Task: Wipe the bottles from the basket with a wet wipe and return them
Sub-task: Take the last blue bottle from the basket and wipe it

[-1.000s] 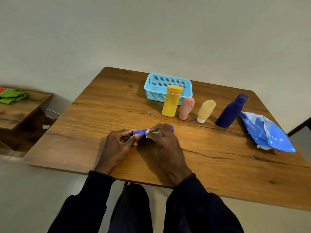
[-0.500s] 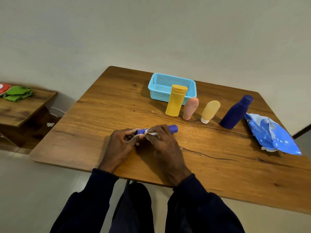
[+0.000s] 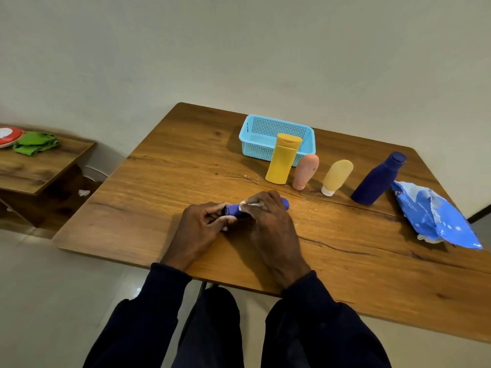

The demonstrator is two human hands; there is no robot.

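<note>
Small purple bottle (image 3: 233, 210): left hand (image 3: 198, 231) gripped one end, right hand (image 3: 272, 224) held wet wipe (image 3: 249, 206) round it. Row of four bottles (image 3: 281, 162) stood outside blue basket (image 3: 248, 134), table's (image 3: 172, 168) far edge; seemingly none returned.

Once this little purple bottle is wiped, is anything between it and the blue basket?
Partly. The yellow bottle stands just in front of the basket's near wall, the pink bottle beside it. The basket's left end has nothing visible between it and the purple bottle.
</note>
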